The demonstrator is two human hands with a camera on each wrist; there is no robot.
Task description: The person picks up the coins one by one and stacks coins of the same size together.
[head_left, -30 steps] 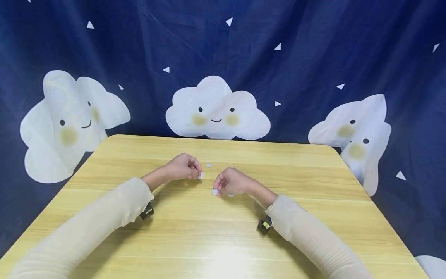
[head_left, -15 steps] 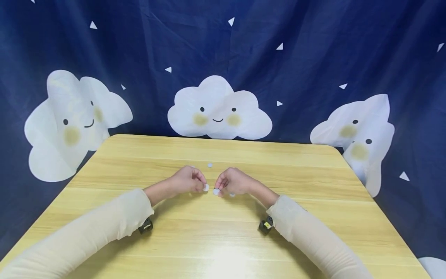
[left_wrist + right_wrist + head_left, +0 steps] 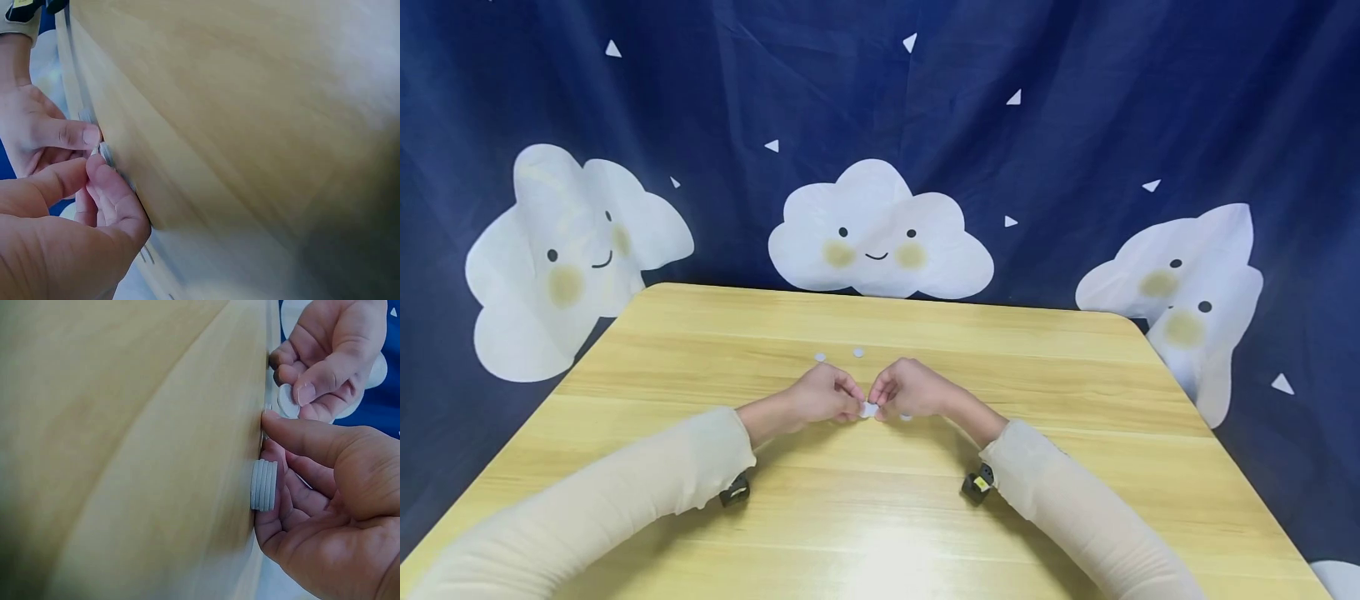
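Observation:
My left hand (image 3: 826, 392) pinches a thin white disc (image 3: 287, 401) between thumb and fingers, tilted on edge. Its tip comes right up to the fingertips of my right hand (image 3: 913, 387). The right thumb and fingers grip round a low pile of white discs (image 3: 870, 410) on the table, mostly hidden by the fingers in both wrist views. Beside the right palm, a taller stack of several white discs (image 3: 264, 485) stands on the table; in the head view only its edge shows under the hand.
Two more flat white discs, a left one (image 3: 820, 357) and a right one (image 3: 858, 352), lie farther back on the wooden table (image 3: 880, 492). A dark blue curtain (image 3: 730, 100) with cloud prints hangs behind the table's far edge.
My left hand has carried its disc toward me and to the right, up to the right hand. Another disc at the back has come into view behind it. The right hand stays in place.

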